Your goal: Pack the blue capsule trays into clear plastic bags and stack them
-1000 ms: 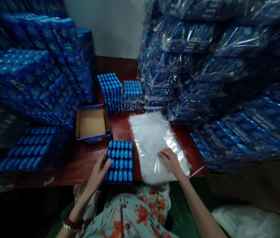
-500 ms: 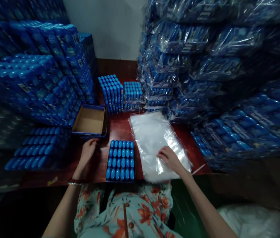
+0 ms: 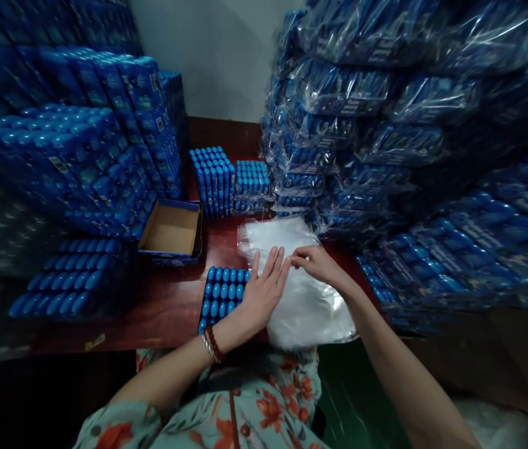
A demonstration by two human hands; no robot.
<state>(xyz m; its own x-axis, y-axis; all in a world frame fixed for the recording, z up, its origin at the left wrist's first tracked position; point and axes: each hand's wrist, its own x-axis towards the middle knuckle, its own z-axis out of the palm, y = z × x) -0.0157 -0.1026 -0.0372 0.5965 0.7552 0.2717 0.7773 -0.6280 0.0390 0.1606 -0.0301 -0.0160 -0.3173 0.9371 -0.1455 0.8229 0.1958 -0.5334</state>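
Note:
A stack of clear plastic bags lies on the red-brown table in front of me. My left hand rests flat on the stack's left part, fingers spread, reaching across a tray of blue capped bottles. My right hand pinches the top bag near the middle of the stack, fingertips close to my left fingers. The tray's right side is hidden under my left wrist.
An open empty blue cardboard box sits at the table's left. Upright blue bottles stand at the back. Tall piles of blue packs rise on the left, and plastic-wrapped packs tower on the right.
My left hand has come from beside the empty box, across the bottle tray, onto the bags. My right hand has slid up the stack toward its middle.

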